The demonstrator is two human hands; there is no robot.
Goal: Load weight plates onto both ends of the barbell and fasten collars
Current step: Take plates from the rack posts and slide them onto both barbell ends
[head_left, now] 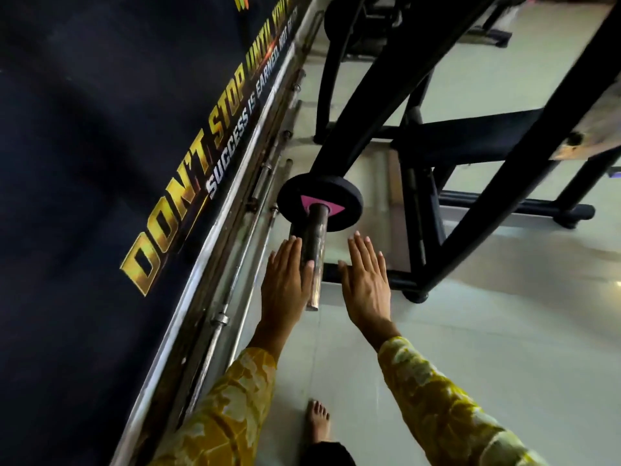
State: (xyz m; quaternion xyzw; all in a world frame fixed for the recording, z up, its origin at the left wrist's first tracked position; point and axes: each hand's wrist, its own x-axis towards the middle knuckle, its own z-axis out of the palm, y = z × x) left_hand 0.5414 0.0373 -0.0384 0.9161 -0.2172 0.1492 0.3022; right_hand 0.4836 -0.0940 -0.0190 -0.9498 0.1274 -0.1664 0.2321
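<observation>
A black weight plate point(347, 196) with a pink label sits on the barbell sleeve point(315, 243), pushed up against the rack. The steel sleeve end points toward me and sticks out bare past the plate. My left hand point(287, 284) lies flat with straight fingers along the left side of the sleeve, its thumb touching the metal. My right hand point(366, 280) hovers flat to the right of the sleeve, fingers straight, holding nothing. No collar shows on the sleeve.
A black bench rack point(447, 183) stands right and ahead of the plate. Spare steel bars point(235, 284) lie along the wall base under a dark banner point(100, 163). My bare foot point(317, 420) stands on the pale tiled floor point(504, 331).
</observation>
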